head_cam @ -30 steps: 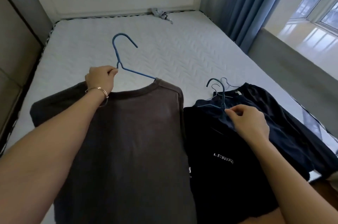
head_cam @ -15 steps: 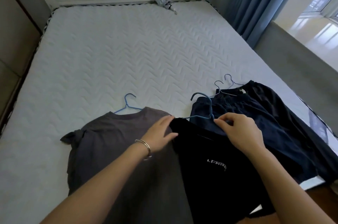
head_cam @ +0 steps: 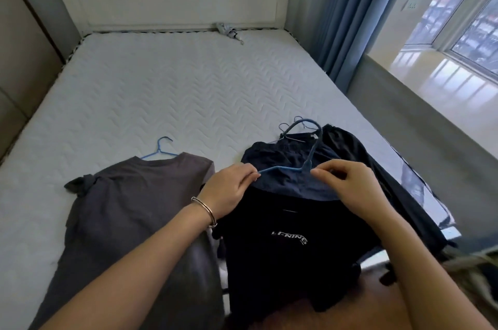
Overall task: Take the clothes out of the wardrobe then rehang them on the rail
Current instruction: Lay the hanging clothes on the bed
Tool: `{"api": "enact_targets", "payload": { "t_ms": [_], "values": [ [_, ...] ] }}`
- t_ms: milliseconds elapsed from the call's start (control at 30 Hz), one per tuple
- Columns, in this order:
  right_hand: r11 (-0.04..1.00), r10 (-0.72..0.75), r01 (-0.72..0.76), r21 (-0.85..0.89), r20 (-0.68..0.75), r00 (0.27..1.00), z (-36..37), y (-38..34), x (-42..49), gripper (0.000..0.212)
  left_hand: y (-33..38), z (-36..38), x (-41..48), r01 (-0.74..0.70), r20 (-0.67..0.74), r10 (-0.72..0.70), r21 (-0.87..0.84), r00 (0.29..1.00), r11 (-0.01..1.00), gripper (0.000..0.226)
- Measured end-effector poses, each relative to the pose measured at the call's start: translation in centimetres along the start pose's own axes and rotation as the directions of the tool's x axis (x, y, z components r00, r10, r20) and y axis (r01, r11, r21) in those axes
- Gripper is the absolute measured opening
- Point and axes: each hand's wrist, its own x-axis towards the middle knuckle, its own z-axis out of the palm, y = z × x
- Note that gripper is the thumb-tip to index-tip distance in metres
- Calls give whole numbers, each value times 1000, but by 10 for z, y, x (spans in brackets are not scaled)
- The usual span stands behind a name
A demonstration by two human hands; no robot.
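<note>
Left hand [head_cam: 229, 189] pinches blue hanger [head_cam: 285, 168] arm tip; right hand [head_cam: 347, 185] pinches near its neck. Black shirt [head_cam: 283, 249] at bed [head_cam: 161, 103] near edge, right side. Best: hold collar wide, slide hanger level, avoid snagging.

Both bare forearms are extended from the bottom edge toward mid-frame. The left grip [head_cam: 231, 189] and right grip [head_cam: 350, 184] are curled, palms down, each pinched on a thin blue wire hanger [head_cam: 285, 167].

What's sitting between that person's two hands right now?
In the head view, a blue hanger spans from left hand to right hand, over dark navy clothing.
</note>
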Motion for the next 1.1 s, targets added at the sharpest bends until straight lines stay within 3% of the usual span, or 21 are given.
{"api": "enact_targets", "payload": {
  "t_ms": [167, 433, 667, 867, 1000, 1100],
  "values": [
    [997, -79, 79, 4, -32, 996, -63, 41, -48, 4, 81, 32, -37, -80, -189, 86, 40, 978, 996, 32],
    [974, -180, 144, -175, -212, 961, -97, 61, -46, 24, 121, 3, -21, -74, -311, 73, 7, 947, 997, 40],
    [973, -198, 170, -154, -186, 962, -77, 44, 27, 21, 71, -22, 25, 33, -373, 5, 94, 928, 995, 34],
    [938, -310, 271, -215, -177, 934, -63, 8, 177, 28, 8, -59, 154, 70, -452, 19, 178, 892, 981, 32],
    [916, -336, 256, -310, -240, 911, -40, -23, 310, 33, -58, -85, 275, 215, -524, -96, 171, 846, 961, 31],
    [879, -297, 189, -438, -192, 936, 11, -10, 382, 42, -122, -66, 333, 417, -509, -248, 249, 824, 874, 35]
  ]
}}
